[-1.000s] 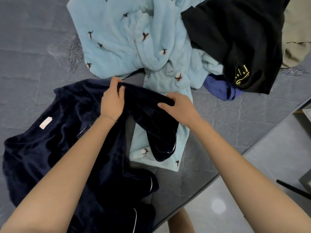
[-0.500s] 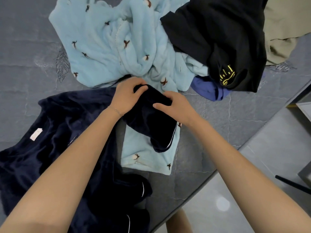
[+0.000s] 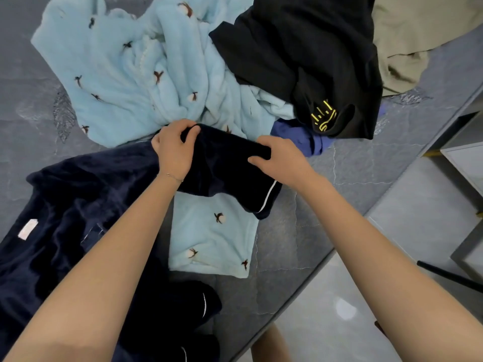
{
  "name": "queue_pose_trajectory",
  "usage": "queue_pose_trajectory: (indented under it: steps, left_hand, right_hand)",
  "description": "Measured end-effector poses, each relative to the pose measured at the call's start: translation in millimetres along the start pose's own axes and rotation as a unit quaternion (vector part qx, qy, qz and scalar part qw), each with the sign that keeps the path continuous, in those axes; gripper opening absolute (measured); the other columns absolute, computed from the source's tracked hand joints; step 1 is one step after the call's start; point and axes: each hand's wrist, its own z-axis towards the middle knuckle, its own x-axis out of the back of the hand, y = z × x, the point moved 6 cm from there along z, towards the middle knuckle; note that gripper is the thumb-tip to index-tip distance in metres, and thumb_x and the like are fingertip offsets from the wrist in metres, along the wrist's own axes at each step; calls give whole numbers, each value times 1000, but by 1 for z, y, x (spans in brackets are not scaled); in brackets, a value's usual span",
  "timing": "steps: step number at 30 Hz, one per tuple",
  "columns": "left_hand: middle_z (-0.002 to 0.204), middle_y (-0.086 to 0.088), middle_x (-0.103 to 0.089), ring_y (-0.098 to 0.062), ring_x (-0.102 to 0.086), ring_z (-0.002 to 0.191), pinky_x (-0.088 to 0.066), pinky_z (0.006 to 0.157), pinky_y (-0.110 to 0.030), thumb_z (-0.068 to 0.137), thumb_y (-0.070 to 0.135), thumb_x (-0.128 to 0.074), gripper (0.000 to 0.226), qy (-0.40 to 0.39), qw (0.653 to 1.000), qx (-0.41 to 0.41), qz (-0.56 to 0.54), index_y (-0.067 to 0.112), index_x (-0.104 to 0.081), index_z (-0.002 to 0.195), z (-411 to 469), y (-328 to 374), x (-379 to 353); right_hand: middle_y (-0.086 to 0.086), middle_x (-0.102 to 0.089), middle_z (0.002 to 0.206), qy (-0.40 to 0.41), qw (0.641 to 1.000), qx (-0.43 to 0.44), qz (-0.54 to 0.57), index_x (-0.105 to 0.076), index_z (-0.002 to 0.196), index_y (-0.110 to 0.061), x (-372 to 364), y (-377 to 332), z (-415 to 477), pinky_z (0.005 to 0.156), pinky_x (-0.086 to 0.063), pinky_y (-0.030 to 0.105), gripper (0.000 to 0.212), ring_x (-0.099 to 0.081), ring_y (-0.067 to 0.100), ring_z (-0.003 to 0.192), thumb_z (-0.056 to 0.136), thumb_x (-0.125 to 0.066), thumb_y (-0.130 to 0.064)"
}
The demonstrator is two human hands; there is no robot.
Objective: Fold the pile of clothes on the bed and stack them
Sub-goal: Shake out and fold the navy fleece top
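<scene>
head view, left hand point(image 3: 173, 150), right hand point(image 3: 281, 159), both gripping navy sleeve point(image 3: 227, 165)

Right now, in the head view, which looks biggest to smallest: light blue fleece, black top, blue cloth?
1. light blue fleece
2. black top, cropped by the frame
3. blue cloth, mostly hidden

One wide-angle camera, worn on the head, looks forward and steeply down from close above the bed point(image 3: 366, 163), with floor point(image 3: 418, 226) showing along the right edge.
</scene>
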Motion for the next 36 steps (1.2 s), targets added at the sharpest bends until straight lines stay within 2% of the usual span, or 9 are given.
queue_pose_trajectory:
  steps: [3,8,12,18,24,28,30,33,36]
  left_hand:
    - [101,9,-67,-20,-61,102,-41,101,-51,93,46,-49,30,18,1000,4,5,25,-69,99,7,0,0]
    - [103,13,-67,-19,-59,107,-36,104,-46,96,39,-53,23,74,996,39,5,25,-70,102,4,-5,4]
    - [107,4,-68,-20,-57,107,-37,101,-42,98,37,-52,26,80,993,-16,86,23,-69,110,-1,4,6]
    - [134,-8,-52,-23,-47,125,-30,111,-48,99,34,-52,36,84,971,-128,186,21,-59,132,-29,-11,25]
    - [157,-13,-30,-30,-24,146,-6,118,-53,100,37,-48,49,28,966,-87,242,24,-42,147,-65,-56,57]
    - [159,-12,-25,-29,-20,147,-2,119,-52,100,33,-50,50,25,972,-45,231,25,-40,148,-96,-91,84]
    - [158,-11,-27,-28,-21,147,-2,118,-51,100,31,-51,49,20,974,-30,225,24,-41,148,-114,-106,92]
    - [157,-10,-29,-26,-23,147,-1,118,-48,100,27,-52,48,19,980,-6,198,25,-42,147,-135,-122,101]
    - [157,-8,-30,-24,-23,147,-1,119,-48,100,25,-51,48,24,984,14,177,25,-41,147,-152,-130,106]
  right_hand:
    - [-2,-61,79,86,996,-6,-21,-62,85,-19,13,2,8,68,-44,35,19,-59,19,82,88,-68,-37]
    - [8,-61,75,193,961,28,-198,-70,90,-13,24,-14,21,74,-34,35,36,-56,28,86,89,-63,-48]
    - [4,-69,100,176,961,11,-211,-70,107,-21,13,-5,30,86,-30,37,26,-53,28,106,91,-62,-40]
    - [3,-62,126,191,963,84,-172,-63,124,-17,-10,-24,31,102,-35,42,41,-50,27,124,87,-67,-33]
    - [16,-50,140,214,937,141,-239,-56,134,-15,-35,-51,33,108,-33,57,50,-43,41,131,85,-66,-24]
    - [17,-55,123,299,902,141,-278,-63,122,-16,-18,-50,24,89,-31,43,43,-44,35,110,81,-55,-9]
    - [22,-55,112,281,918,107,-258,-65,117,-10,-8,-40,25,80,-36,45,38,-49,40,99,81,-54,-4]
    - [23,-54,117,250,936,31,-244,-64,117,-5,-1,-25,30,82,-42,49,31,-51,45,104,87,-54,-7]
    - [23,-59,112,238,932,40,-270,-67,111,-4,-11,-32,37,82,-42,50,29,-52,45,103,87,-53,-10]
